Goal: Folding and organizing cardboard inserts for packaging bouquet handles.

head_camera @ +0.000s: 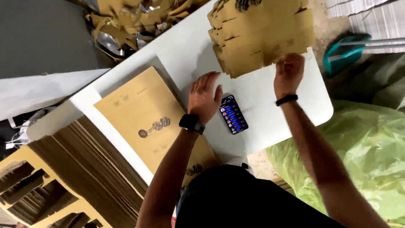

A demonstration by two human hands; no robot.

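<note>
The left hand (205, 98) lies flat on the white worktop (295, 114), fingers spread and palm down, its grip wide open and holding nothing; a black watch (192, 123) sits on that wrist. Just to the right of it, lying on the worktop, is a phone (233, 114) with a lit screen, close to the fingers but not touched. To the left of this hand a flat brown cardboard sheet (143, 118) with a dark printed mark rests on the worktop, reaching down beneath the forearm. The right hand (289, 72), with a black band (287, 100) on its wrist, is raised further off, its grip closed on the lower edge of a stack of flat die-cut cardboard blanks (261, 33), which lies on the worktop beyond both hands. Down to the left of the left hand stands a thick pile of cardboard sheets (88, 169) seen edge-on. Beyond that hand, past the worktop's far edge, lies a heap of cardboard scraps (135, 21). Below the right arm spreads a green plastic sheet (363, 156).
</note>
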